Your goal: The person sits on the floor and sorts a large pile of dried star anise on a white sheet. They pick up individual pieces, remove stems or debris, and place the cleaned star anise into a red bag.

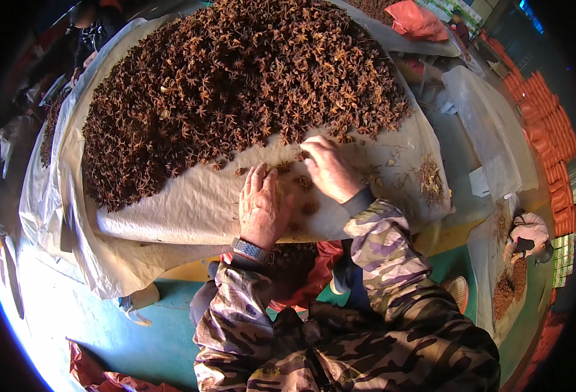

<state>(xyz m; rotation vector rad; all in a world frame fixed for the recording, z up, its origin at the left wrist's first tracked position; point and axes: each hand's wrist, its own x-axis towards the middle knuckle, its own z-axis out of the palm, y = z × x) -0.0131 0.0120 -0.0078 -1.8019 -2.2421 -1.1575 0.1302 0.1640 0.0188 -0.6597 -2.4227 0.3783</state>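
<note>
A large heap of dried star anise (248,83) covers the back of a table spread with pale sheeting (170,215). Palm down near the front edge is my left hand (266,208), fingers stretched forward and thumb out to the side. To its right, my right hand (329,169) has bent fingers beside a single star anise (301,155); whether they grip anything is hidden. Between the hands lie several loose pieces, among them one star anise (304,183) and another (310,208). Below the table edge, a red sack (324,259) holds dark contents in front of my body.
Stems and debris (430,179) lie at the table's right end. A person (530,237) works at a low sheet with reddish-brown piles (511,289) on the right. Stacked orange sacks (547,117) line the right side. Another person (94,36) is at far left.
</note>
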